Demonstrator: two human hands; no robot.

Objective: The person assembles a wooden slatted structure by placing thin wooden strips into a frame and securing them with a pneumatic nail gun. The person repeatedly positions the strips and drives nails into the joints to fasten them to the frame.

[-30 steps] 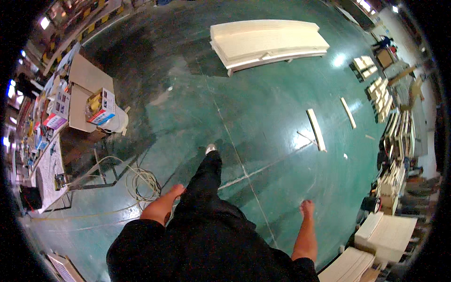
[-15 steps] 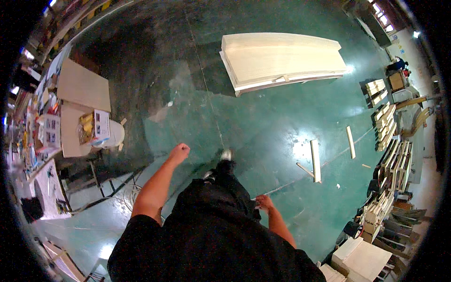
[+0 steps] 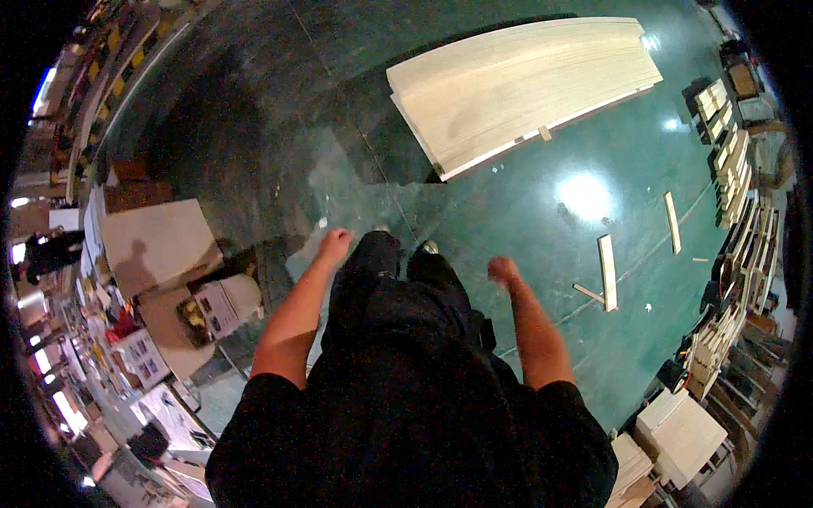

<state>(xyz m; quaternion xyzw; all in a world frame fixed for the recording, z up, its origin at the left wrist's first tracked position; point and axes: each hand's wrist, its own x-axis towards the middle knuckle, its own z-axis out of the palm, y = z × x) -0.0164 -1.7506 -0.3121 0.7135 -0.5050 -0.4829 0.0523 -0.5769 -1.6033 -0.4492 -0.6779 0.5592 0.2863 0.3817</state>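
Now, left hand [image 3: 335, 245]: fingers curled narrow, over the floor [image 3: 483, 207] beside the person's dark trousers [image 3: 364, 275].
Right hand [image 3: 503, 270]: blurred; whether its fingers are wide or narrow cannot be told.
Pale panel stack [image 3: 525, 89]: on the floor, far side, right of centre.
Wooden strips [image 3: 608, 273]: on the floor, right.

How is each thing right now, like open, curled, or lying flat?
Left hand: loosely curled, nothing seen in it
Right hand: blurred, apparently curled, nothing visible inside
Pale wooden boards: stacked, lying flat
Printed cardboard box: open, yellow things inside
Widest loose plank: lying flat on floor
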